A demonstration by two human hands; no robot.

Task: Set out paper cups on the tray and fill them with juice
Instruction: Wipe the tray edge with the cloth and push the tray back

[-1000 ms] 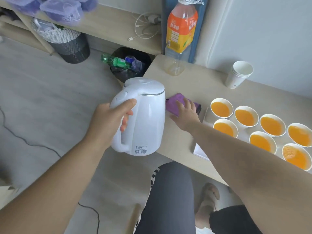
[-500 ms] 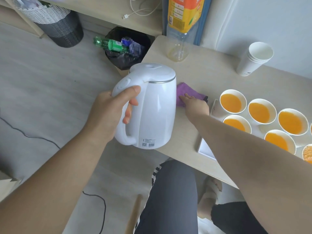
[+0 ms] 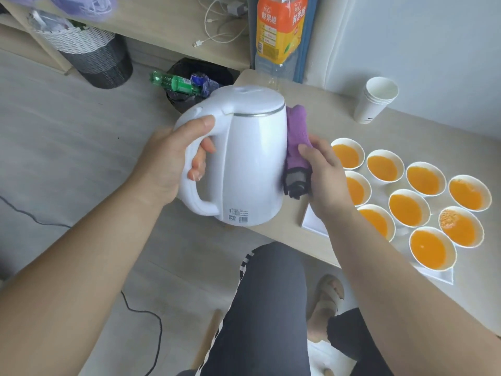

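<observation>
Several paper cups filled with orange juice [image 3: 409, 211] stand on a white tray [image 3: 311, 223] at the right of the table. My left hand [image 3: 173, 164] grips the handle of a white electric kettle [image 3: 252, 156], held in the air just left of the table edge. My right hand [image 3: 325, 175] holds a purple cloth [image 3: 296, 137] against the kettle's right side. A stack of empty paper cups [image 3: 375, 100] stands at the back. The juice bottle [image 3: 279, 36], nearly empty at the bottom, stands at the table's far corner.
A black bin [image 3: 195, 80] with a green bottle sits on the floor left of the table. A woven basket [image 3: 92, 55] stands under a shelf [image 3: 168, 36] with cables. My legs are below the table's front edge [image 3: 301, 248]. A cord runs over the floor.
My right hand has picked the purple cloth up from the table and brought it against the kettle's side. The kettle stays in my left hand.
</observation>
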